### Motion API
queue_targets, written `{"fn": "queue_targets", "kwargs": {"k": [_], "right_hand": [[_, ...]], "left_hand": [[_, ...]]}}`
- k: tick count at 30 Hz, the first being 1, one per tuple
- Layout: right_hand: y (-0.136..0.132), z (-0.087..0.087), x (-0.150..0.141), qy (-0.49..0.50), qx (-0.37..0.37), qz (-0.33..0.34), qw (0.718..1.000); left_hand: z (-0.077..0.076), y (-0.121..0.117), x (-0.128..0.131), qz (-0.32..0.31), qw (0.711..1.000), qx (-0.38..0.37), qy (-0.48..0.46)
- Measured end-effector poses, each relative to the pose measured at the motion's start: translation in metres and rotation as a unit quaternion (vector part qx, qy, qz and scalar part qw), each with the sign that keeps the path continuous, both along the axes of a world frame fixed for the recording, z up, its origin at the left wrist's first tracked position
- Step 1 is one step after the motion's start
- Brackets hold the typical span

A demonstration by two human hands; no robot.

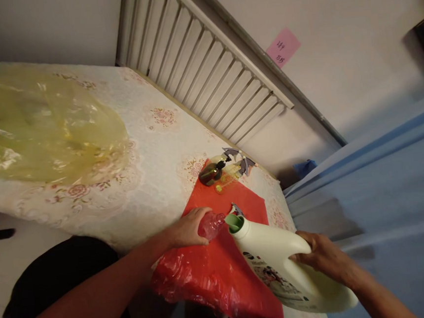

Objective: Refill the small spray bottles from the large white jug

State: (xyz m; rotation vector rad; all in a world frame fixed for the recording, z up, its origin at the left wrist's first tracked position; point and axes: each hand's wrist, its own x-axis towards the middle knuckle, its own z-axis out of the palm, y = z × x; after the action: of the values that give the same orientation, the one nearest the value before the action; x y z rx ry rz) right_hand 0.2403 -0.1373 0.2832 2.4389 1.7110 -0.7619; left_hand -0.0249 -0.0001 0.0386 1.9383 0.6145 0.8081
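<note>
My left hand [188, 228] is closed round a small clear pinkish bottle [212, 224] standing on a red plastic sheet [222, 272]. My right hand [322, 258] grips the handle of a large cream detergent jug [281, 267]. The jug is tilted, and its green spout [235, 222] sits right beside the small bottle's mouth. Farther back on the red sheet a dark olive pump bottle [212, 173] lies on its side, with some small grey pieces [239, 159] next to it.
The surface is a mattress with a floral cover [152, 149]. A yellow translucent plastic sheet [38, 129] lies on it at the left. A slatted bed frame [203, 60] leans on the wall, near a pink note [283, 47]. Blue cloth [385, 188] fills the right.
</note>
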Motion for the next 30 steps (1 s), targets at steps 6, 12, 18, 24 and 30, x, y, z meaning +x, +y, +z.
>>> {"fn": "queue_targets", "kwargs": {"k": [6,12,18,24,30], "right_hand": [[-0.009,-0.021,0.010,0.044,0.027,-0.029,0.998],[-0.015,-0.034,0.013,0.081,0.052,-0.031,0.995],[-0.015,-0.031,0.015,0.118,0.096,-0.064,0.986],[-0.011,-0.022,0.023,0.125,0.183,-0.095,0.971],[0.000,-0.033,0.036,0.206,0.305,-0.148,0.918]], "left_hand": [[0.000,0.000,0.000,0.001,1.000,-0.002,-0.008],[-0.002,-0.001,0.002,0.011,1.000,0.001,-0.013],[-0.001,-0.002,0.003,0.023,0.999,0.024,-0.014],[0.003,-0.006,0.002,0.034,0.999,0.022,-0.009],[0.003,-0.010,-0.001,0.029,0.999,0.018,-0.023]]}}
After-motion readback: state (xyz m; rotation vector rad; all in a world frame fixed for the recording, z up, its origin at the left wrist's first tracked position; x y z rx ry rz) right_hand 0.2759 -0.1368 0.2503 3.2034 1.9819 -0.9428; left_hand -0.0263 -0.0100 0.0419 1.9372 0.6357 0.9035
